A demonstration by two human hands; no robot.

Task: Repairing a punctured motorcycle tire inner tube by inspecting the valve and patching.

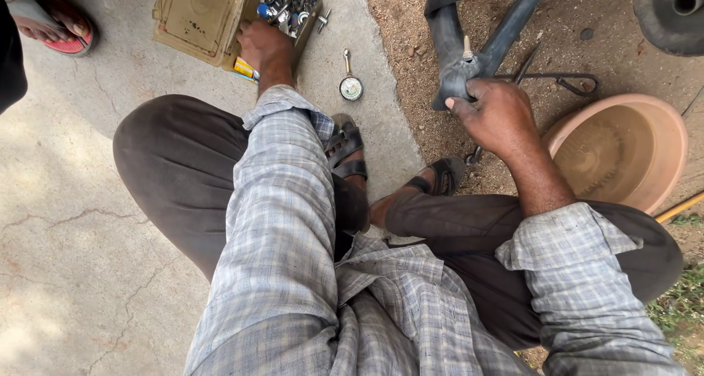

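The person squats on the ground, seen from above; the right hand (pixel 499 115) is closed around a black rubber inner tube (pixel 455 35), the grip clenched on the tube just beside its valve stem (pixel 466 48), which stands upright out of the rubber; the tube is folded and runs upward from the hand over the brown dirt ground (pixel 411 68); the left hand (pixel 262 47) reaches forward to a worn yellowish metal toolbox (pixel 202 16) on the concrete floor (pixel 81 236), its fingers at the edge of the open compartment full of small metal parts (pixel 287 5); whether this grip holds something I cannot tell, because the fingertips are hidden; a small round pressure gauge (pixel 351 86) lies on the concrete just beside the toolbox and near the person's sandal (pixel 346 147); a terracotta-coloured basin (pixel 620 152) stands on the dirt at the right, near the right forearm; a thin metal tool (pixel 546 77) lies on the dirt behind the right hand; at the top left corner the foot of another person in a red slipper (pixel 48 20) is visible.
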